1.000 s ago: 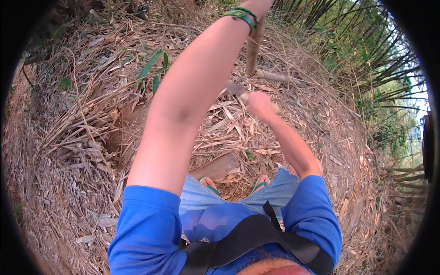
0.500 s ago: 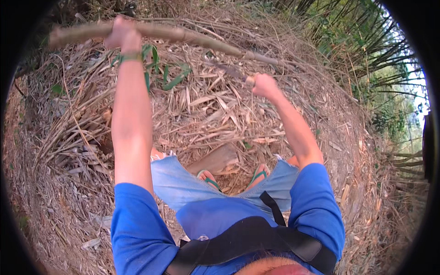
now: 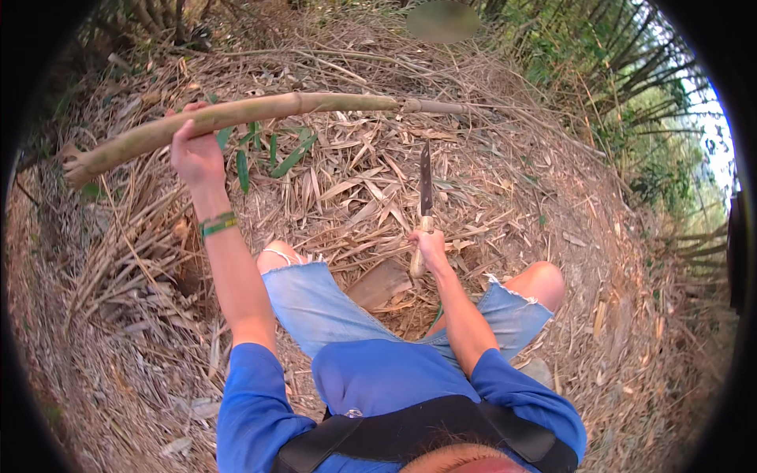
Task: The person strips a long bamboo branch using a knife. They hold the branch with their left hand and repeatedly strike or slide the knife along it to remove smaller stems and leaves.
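Right hand (image 3: 430, 246) nearest, fist closed on knife (image 3: 426, 197) handle, blade up toward pole (image 3: 236, 118). Pole lies beyond the tip, apart, long axis roughly left-right. Left hand (image 3: 193, 150) further out, fingers wrapped under pole near its left end. Pole's far right end fades into leaf litter (image 3: 371, 177); cut point unclear.

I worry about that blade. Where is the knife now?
In the head view the knife stands centre, gripped by the right hand, blade pointing away toward the bamboo pole held in the left hand.
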The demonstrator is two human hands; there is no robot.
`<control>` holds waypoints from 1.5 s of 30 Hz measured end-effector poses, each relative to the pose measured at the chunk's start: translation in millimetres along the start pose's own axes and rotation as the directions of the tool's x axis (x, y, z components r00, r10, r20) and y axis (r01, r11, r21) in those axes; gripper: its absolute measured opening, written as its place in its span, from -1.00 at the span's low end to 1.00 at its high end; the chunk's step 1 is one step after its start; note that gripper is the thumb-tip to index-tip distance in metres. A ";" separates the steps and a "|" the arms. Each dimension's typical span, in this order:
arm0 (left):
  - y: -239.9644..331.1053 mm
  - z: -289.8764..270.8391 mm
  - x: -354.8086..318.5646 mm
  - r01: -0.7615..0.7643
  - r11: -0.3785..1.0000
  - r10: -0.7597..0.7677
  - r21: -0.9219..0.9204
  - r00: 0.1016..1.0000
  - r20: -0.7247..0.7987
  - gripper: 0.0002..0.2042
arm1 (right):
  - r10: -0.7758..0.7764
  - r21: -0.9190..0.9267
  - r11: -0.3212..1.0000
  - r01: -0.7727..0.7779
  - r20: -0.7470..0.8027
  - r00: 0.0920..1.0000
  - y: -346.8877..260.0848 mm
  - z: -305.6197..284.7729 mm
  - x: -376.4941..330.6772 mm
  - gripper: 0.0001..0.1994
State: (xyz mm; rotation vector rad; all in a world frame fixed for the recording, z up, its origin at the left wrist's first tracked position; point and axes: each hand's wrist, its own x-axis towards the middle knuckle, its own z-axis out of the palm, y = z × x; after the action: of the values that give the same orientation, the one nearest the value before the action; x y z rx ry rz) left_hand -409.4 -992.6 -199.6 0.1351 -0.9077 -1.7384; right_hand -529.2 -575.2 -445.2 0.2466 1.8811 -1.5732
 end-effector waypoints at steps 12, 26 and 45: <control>-44.2 148.1 63.5 -0.146 0.984 0.144 0.098 0.989 0.025 -0.82 | -0.141 -0.124 0.983 0.134 -0.046 0.989 -12.1 13.4 -10.6 -0.90; -19.4 -64.0 16.0 -0.071 0.987 0.154 0.142 0.643 -0.750 -0.86 | -0.947 -0.214 0.293 0.932 0.070 0.314 -353.2 114.5 -59.6 -0.86; -13.3 -32.7 -34.5 -0.139 0.977 0.211 0.161 0.718 -0.663 -0.90 | -0.817 -0.333 0.448 0.830 0.223 0.531 -303.6 128.3 -22.4 -0.87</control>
State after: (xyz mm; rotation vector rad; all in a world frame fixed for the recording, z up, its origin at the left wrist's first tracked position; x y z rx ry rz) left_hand -390.0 -978.1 -242.6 0.6886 -0.4332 -1.3015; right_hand -628.1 -766.7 -194.8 -1.0690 2.4064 -1.6350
